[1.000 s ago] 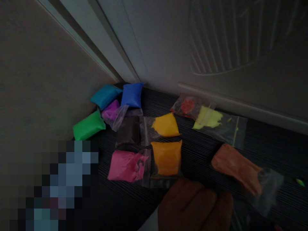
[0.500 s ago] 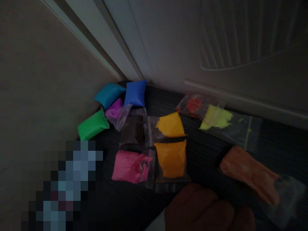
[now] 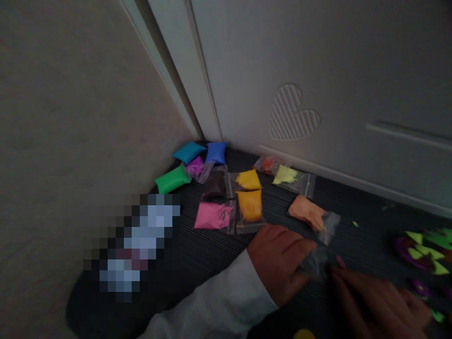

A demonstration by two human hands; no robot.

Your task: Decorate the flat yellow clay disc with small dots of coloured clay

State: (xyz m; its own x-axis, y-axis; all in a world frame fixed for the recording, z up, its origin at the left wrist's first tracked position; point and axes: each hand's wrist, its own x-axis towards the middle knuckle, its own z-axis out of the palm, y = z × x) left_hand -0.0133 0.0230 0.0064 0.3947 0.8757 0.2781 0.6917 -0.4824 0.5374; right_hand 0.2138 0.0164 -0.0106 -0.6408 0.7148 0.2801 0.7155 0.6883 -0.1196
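Noting two hands in view now, where half a second ago only one showed at the lower edge. The view takes in more: packets look smaller, and shaped bits at the right have come into frame. Left hand (image 3: pixel 282 263) seems to pinch a clear bag (image 3: pixel 318 262) between thumb and fingers. Right hand (image 3: pixel 381 296) reaches in from the other side, fingertips just beside the bag and near a small pink piece (image 3: pixel 341 262) — cannot tell whether it grips anything. Judged from this, the handling is two-handed and centred on the bag.

Surface: dark, finely ribbed tabletop (image 3: pixel 205 254); orange packet (image 3: pixel 250 205) and peach packet (image 3: pixel 307 212) lie beyond the hands; purple piece with yellow triangles (image 3: pixel 415 254) at far right.

Room: dim; plain wall (image 3: pixel 77 117) at left, pale panel (image 3: pixel 240 70) behind — raised, striped heart (image 3: pixel 291 115) on it
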